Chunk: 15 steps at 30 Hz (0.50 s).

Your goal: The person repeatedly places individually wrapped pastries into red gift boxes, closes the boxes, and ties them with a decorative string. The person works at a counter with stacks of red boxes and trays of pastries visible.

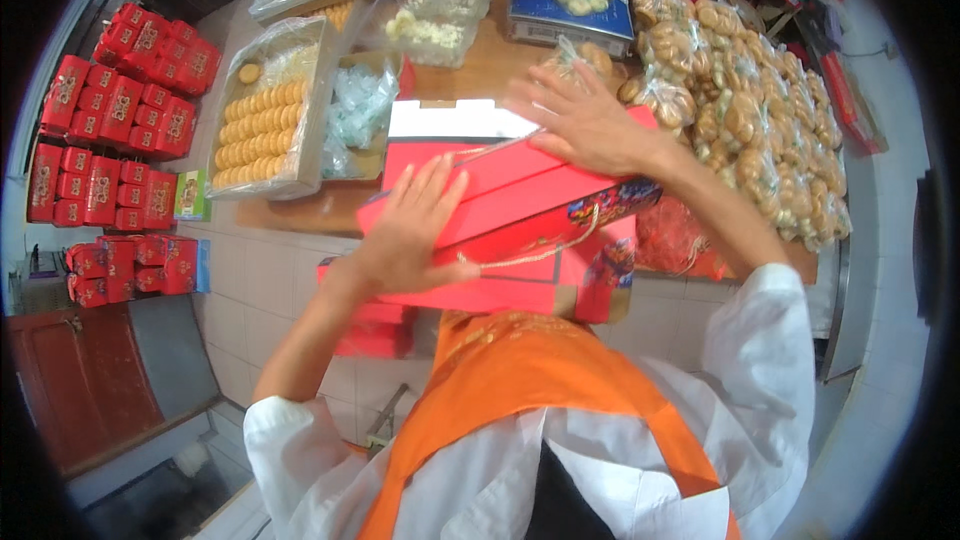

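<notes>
Evidently, left hand and right hand are resting apart, unclenched, across the red box (cord handle drooping nearside), probably steadying it.

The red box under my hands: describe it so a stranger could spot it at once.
Find the wooden table beyond the orange apron. At its near edge, the red box lies slantwise. Unlike the stacked boxes at far left, it has the left hand and the right hand on top, and a pale cord along the side facing the apron.
</notes>
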### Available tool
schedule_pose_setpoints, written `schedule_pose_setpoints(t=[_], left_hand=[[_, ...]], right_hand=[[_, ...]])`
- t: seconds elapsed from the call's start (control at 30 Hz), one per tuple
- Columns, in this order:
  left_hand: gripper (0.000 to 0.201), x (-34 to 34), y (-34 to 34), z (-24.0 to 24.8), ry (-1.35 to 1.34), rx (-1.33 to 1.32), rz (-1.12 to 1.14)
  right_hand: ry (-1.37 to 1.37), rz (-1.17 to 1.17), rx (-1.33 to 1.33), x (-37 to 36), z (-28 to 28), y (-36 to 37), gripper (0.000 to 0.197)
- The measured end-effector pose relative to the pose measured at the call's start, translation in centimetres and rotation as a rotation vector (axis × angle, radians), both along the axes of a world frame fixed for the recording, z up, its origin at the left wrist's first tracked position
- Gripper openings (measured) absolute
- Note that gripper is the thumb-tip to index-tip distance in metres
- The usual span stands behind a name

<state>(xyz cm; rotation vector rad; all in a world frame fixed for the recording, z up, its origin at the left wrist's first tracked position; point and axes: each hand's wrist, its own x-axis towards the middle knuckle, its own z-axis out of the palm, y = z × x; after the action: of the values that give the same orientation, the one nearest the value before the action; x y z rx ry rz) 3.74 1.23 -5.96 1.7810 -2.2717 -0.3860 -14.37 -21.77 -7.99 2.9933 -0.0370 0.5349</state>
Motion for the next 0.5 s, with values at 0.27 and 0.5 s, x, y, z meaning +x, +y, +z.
schedule_pose_setpoints(t=[0.27,0.5], left_hand=[[0.060,2.3,-1.1,0.3,0.314,0.426,0.625],[0.060,0.2,-1.1,-0.9,-0.086,-0.196,0.420]], right_hand=[[-0.720,-0.184,1.493,-12.4,1.9,4.7,0.027],[-1.011,-0.558,1.085,-16.0,1.2,-1.0,0.048]])
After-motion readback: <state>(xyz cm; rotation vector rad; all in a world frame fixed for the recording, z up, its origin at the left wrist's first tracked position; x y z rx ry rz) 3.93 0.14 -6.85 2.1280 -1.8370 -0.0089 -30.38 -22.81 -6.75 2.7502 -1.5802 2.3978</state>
